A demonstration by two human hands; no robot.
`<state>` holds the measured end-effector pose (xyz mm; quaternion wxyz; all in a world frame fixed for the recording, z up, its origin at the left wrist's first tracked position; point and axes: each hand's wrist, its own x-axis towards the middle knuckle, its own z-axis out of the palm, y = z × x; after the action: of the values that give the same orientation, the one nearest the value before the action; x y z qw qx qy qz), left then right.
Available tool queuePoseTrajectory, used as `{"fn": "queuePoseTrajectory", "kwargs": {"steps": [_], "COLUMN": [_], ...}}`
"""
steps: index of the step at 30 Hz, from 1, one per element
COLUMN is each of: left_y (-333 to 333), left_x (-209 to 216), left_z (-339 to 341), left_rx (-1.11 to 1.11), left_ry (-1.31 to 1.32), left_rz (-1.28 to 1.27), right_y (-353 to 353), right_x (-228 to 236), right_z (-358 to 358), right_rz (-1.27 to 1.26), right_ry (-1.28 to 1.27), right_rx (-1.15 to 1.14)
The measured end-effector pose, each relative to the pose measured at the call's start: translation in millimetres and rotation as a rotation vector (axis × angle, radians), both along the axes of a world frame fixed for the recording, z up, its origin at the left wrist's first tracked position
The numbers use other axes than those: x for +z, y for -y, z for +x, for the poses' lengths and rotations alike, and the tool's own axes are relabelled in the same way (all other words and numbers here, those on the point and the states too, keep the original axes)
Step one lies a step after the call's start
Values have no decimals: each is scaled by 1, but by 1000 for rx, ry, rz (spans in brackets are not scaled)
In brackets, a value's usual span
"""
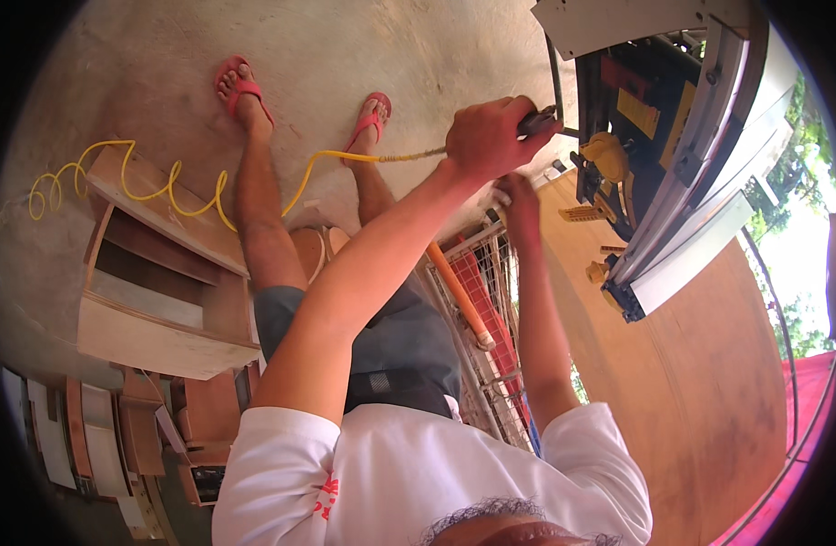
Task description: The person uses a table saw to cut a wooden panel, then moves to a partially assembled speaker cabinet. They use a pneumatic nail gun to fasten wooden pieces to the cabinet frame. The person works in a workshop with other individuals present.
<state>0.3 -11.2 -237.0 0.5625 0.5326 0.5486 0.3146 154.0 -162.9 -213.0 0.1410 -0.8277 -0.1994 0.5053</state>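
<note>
Currently, the left hand (492, 138) grips a dark tool (538, 121), yellow hose (345, 155) trailing, while the right hand (523, 205), grip unclear, is near the left edge of the bench (673, 382).

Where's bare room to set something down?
Floor: bare between the red sandals, beyond the yellow hose.
Wooden board: bare below the machine, left of the pink sheet; tilt unclear.
Crowded: by the machine, around the left hand, its dark tool and the right hand; wooden boxes at left.
</note>
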Motion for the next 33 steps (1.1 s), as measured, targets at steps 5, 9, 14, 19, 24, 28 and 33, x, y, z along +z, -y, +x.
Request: {"fn": "queuePoseTrajectory", "kwargs": {"steps": [5, 9, 14, 19, 24, 28, 33], "left_y": [-7, 3, 23, 63, 91, 92, 102], "left_x": [-13, -13, 4, 40, 79, 108, 111], "left_z": [29, 36, 36, 41, 42, 37, 35], "left_rx": [51, -17, -214, -312, -266, -444, -425], "left_ry": [-48, -80, -133, -110, -187, -265, -255], "left_rz": [105, 124, -7, -8, 64, 5, 5], "right_y": [55, 24, -49, -107, -116, -114, -112], "right_x": [56, 123, 214, 199, 169, 174, 172], "right_z": [-28, -8, 51, 103, 128, 126, 121], "right_rz": [-172, 17, 619, 866, 1011, 998, 952], "right_ry": [-107, -15, 264, 809, 1109, 1078, 1087], "right_rx": [-10, 364, 429, 679, 1019, 1041, 1038]}}
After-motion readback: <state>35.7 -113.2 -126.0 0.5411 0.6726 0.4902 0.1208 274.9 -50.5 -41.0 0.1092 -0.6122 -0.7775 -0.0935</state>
